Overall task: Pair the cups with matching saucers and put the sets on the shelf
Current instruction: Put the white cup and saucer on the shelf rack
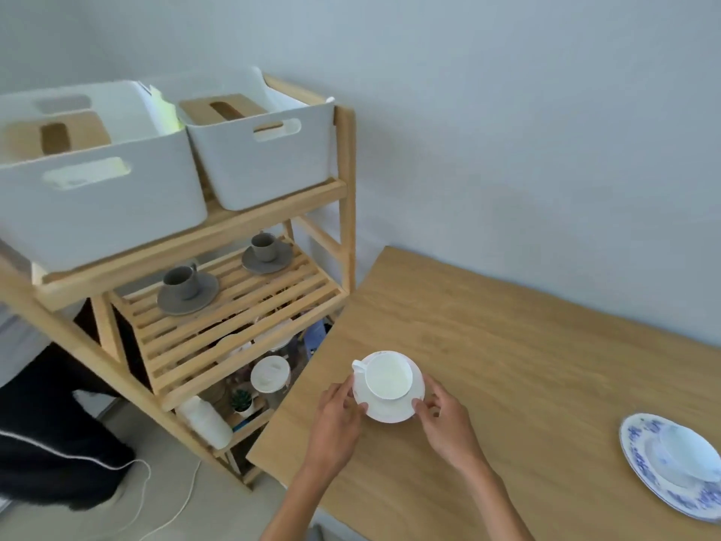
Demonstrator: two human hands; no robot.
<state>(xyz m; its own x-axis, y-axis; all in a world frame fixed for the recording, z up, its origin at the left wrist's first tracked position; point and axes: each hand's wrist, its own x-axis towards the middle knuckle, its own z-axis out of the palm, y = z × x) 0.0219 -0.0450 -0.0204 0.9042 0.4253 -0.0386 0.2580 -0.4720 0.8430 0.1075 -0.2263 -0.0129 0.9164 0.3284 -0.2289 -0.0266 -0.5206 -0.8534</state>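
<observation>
A plain white cup sits upright on a white saucer near the left edge of the wooden table. My left hand grips the saucer's left rim and my right hand grips its right rim. Two grey cups stand on grey saucers on the middle slatted level of the wooden shelf. At the table's far right a white cup rests on a blue-patterned saucer.
Two white bins with wooden boxes fill the shelf's top level. Jars, a bottle and a small plant crowd the lower level. A person in dark trousers stands left of the shelf, with a white cable on the floor.
</observation>
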